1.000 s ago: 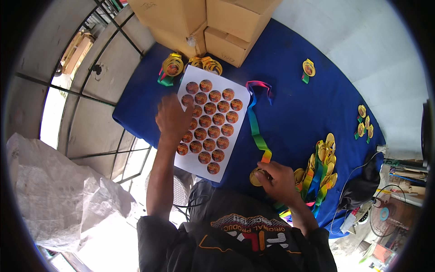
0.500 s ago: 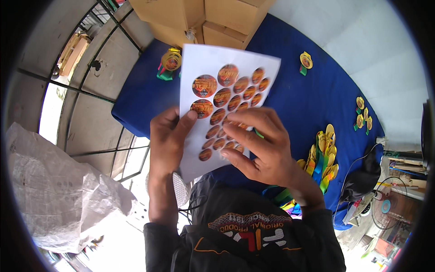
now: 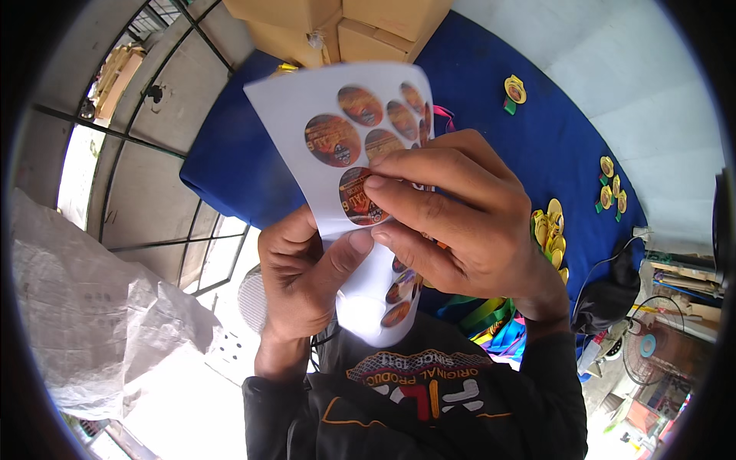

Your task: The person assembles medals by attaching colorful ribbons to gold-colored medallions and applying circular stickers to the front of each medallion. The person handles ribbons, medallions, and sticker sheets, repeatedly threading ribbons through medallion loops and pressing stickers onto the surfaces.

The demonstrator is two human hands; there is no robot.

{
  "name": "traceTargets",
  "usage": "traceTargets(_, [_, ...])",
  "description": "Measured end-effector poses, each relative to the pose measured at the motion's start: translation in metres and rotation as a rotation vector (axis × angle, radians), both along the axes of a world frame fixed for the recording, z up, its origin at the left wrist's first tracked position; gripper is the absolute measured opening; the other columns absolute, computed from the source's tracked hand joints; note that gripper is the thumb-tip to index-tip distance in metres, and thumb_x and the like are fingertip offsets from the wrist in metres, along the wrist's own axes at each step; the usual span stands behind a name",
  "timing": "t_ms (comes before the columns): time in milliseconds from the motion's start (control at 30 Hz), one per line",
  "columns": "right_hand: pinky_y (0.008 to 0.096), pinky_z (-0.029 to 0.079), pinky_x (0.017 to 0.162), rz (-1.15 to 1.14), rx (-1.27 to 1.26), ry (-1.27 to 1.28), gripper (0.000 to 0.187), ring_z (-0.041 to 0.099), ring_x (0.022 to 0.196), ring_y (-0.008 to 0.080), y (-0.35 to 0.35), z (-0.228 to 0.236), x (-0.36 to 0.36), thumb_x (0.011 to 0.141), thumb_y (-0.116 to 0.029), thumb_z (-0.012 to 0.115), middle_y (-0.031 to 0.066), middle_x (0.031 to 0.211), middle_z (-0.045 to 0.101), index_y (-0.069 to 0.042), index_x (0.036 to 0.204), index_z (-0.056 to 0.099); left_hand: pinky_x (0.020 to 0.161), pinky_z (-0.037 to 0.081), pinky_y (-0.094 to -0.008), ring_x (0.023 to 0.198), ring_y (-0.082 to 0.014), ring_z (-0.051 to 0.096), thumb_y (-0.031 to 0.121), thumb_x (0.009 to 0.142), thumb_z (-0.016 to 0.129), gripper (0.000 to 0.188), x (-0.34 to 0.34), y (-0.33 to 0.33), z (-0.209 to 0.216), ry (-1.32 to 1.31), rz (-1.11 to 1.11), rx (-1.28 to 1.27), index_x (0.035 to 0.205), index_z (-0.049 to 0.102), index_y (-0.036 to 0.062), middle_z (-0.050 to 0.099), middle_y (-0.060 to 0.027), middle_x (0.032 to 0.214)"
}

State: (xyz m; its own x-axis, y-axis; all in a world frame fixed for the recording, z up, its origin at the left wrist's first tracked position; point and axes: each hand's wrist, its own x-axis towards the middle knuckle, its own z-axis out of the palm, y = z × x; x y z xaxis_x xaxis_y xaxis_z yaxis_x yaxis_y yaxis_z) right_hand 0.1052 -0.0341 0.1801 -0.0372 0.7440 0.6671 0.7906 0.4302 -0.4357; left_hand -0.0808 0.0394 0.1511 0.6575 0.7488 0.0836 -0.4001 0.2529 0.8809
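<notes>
While the left hand (image 3: 303, 280) is gripping the white sticker sheet (image 3: 337, 146) from below, thumb pressing on its front, the sheet is being held up close to the camera, above the blue-covered table (image 3: 529, 138). Fingers curled, the right hand (image 3: 460, 211) is pinching the edge of one round orange-brown sticker (image 3: 359, 198) between its fingertips and the left thumb. More round stickers are showing on the sheet above and below the hands. Cardboard boxes (image 3: 345, 23) are sitting at the table's far side, and yellow medals with ribbons (image 3: 548, 230) are lying just right of the right hand. A white woven sack (image 3: 92, 307) is lying at lower left.
</notes>
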Motion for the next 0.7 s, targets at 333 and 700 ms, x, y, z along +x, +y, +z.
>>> traceTargets(333, [0.0327,0.053,0.067,0.108,-0.008,0.043,0.027,0.067,0.079,0.0234,-0.002,0.005,0.005,0.077,-0.003,0.083,0.0126,0.099,0.074,0.001,0.102,0.075,0.079,0.055,-0.0257,0.084,-0.0113,0.069,0.000,0.090,0.076,0.018,0.002,-0.012,0.011,0.092,0.130,0.150,0.108,0.073,-0.0038,0.077,-0.0106,0.097])
traceTargets(700, [0.0311,0.048,0.058,0.254,-0.165,0.221,0.015,0.065,0.070,0.0206,-0.009,0.011,0.012,0.084,-0.003,0.076,0.0128,0.087,0.072,0.002,0.099,0.074,0.074,0.056,-0.0248,0.081,-0.0105,0.070,0.000,0.087,0.080,0.017,0.005,-0.018,0.011,0.120,0.211,0.253,0.099,0.069,-0.0032,0.076,-0.0109,0.095])
